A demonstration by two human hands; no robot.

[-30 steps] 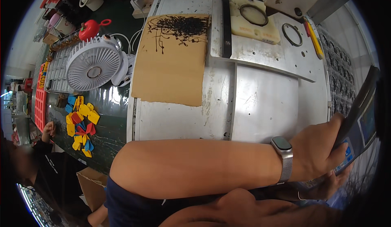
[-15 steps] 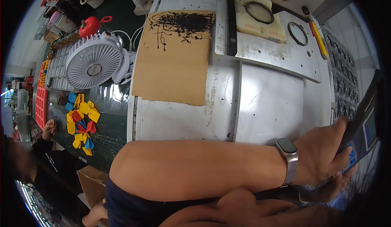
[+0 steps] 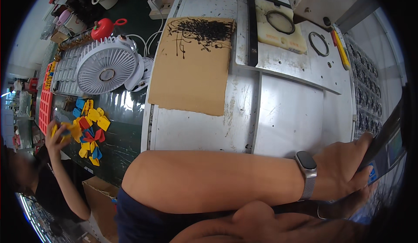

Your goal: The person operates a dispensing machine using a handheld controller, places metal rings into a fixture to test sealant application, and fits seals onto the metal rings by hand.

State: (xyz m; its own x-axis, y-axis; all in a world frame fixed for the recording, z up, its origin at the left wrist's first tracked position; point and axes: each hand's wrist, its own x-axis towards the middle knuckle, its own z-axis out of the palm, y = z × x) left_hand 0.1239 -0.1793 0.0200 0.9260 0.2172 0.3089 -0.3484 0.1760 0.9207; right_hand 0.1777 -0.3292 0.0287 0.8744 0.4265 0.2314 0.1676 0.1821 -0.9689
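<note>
My left forearm crosses the lower picture, wearing a watch with a metal mesh band. At the right rim my left hand is closed on the edge of a dark flat object with a blue patch and a glossy panel. Its kind is unclear, as the picture's dark edge cuts it off. Below lies my right hand, partly hidden and dim, close to the object's lower side; its grip cannot be made out.
Cardboard with tangled black rings lies on the white bench. Beyond are a metal plate, a cream block and a yellow cutter. Leftward stand a fan and colored tags; a co-worker's hand holds yellow pieces.
The view has shifted slightly, moving the bench things a little right and down. The co-worker's hand has risen and now holds yellow pieces. My left hand keeps its hold on the dark flat object.
</note>
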